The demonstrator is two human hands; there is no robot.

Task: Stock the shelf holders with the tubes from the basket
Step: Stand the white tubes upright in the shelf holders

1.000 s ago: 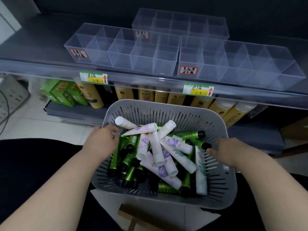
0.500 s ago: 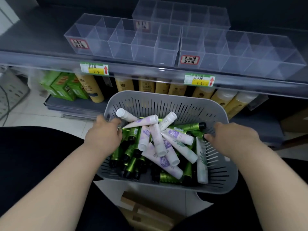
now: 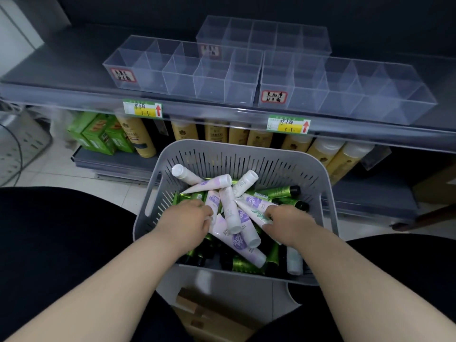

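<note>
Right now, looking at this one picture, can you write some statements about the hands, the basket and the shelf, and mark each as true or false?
1. The left hand and the right hand are both down in the grey basket. True.
2. The clear holders on the shelf hold several tubes. False: every compartment in view is empty.
3. All tubes in the basket are one colour. False: white tubes with purple marks lie over green tubes with black caps.
4. Yellow bottles stand on the shelf below the holders. True.
5. The price tags carry red arrows. True.
</note>
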